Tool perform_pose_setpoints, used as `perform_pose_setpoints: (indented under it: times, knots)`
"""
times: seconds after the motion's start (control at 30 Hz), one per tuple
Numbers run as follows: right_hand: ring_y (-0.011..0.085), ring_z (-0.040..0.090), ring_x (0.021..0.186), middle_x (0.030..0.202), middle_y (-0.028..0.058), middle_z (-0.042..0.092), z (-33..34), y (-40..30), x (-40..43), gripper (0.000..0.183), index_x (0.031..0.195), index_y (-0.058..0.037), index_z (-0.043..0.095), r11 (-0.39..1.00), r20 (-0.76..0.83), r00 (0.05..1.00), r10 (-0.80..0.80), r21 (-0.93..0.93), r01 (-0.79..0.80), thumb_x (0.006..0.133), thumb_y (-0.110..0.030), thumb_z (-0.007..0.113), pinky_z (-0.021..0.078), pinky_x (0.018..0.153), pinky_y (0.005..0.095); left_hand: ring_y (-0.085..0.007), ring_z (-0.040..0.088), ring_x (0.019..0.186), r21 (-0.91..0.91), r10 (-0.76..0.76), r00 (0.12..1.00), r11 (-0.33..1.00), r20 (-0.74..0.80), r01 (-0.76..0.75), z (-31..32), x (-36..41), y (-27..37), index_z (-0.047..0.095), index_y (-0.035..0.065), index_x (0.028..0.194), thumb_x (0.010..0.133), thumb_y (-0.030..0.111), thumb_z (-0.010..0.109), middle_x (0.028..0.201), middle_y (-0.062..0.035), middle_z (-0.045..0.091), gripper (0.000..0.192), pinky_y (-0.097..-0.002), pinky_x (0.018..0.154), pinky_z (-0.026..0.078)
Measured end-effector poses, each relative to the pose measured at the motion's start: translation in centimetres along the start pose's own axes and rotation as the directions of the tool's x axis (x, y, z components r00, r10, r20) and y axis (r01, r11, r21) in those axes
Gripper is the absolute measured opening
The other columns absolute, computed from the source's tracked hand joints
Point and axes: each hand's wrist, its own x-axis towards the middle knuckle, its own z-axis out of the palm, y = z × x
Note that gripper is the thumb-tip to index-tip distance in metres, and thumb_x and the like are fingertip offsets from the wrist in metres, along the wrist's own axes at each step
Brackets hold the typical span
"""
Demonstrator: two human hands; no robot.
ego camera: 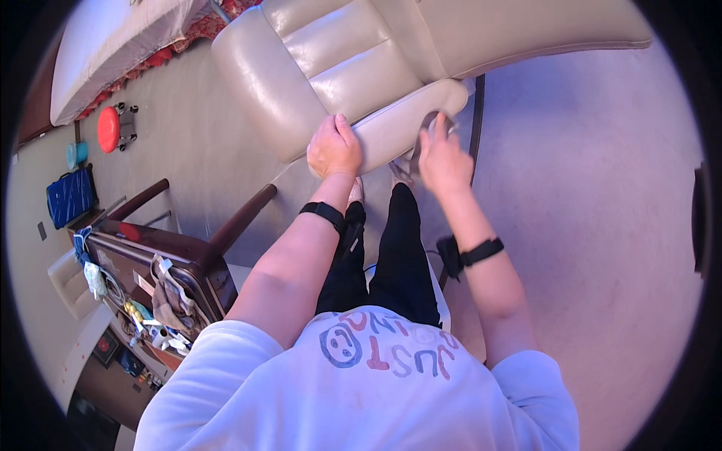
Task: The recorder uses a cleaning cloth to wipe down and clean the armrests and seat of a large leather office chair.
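Note:
A cream leather reclining chair (355,62) fills the top of the view, its padded armrest (395,127) nearest me. My left hand (335,147) grips the left end of that armrest, thumb on top. At the armrest's near edge, towards its right end, my right hand (445,152) presses a dark brown cloth (424,132) against the side. The right hand and cloth are somewhat blurred, and part of the cloth is hidden behind the fingers.
Left of me stands a dark wooden table (169,248) heaped with a checked cloth, a cable and small items. Farther off are a red wheeled stool (109,129), a blue suitcase (70,197), a light blue bin (77,154) and a covered bed (124,51).

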Motion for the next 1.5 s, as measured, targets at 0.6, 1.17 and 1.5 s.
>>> perform_pose_setpoints:
  times: [0.6,1.17,1.5]
  knots:
    - [0.0397,0.066,0.077,0.096,0.0204,0.061,-2.8,4.6,5.5,0.045,0.140,-0.0285,0.045,0.942,-0.116,0.935,-0.334,-0.064,0.328,0.097,-0.041,0.044,0.0529,0.068,0.0488,-0.0354,0.063,0.082,0.045,-0.007,1.000,0.999,-0.012,0.007,-0.1,0.0,0.2,0.064,0.0119,0.088,0.095,0.038,0.041,0.086,-0.0131,0.067,0.036,-0.0475,0.072,0.047]
    - [0.0391,0.066,0.085,0.102,0.0213,0.061,-4.3,2.1,3.3,0.052,0.145,-0.0212,0.038,0.980,0.173,0.971,-0.164,-0.087,0.181,0.098,-0.042,0.040,0.0533,0.073,0.0480,-0.0330,0.063,0.082,0.037,-0.011,0.997,0.999,-0.080,0.014,0.0,-0.4,0.4,0.067,0.0130,0.088,0.094,0.036,0.045,0.085,-0.0118,0.068,0.032,-0.0449,0.073,0.047]
    - [0.0358,0.067,0.064,0.090,0.0208,0.063,0.0,-1.5,-0.3,0.056,0.141,-0.0136,0.042,0.897,0.048,0.907,-0.419,-0.130,0.422,0.093,-0.043,0.049,0.0542,0.055,0.0461,-0.0357,0.064,0.080,-0.015,-0.032,0.994,0.999,-0.103,0.031,0.1,0.0,0.0,0.066,0.0140,0.089,0.095,0.037,0.043,0.084,-0.0139,0.067,0.033,-0.0467,0.072,0.048]
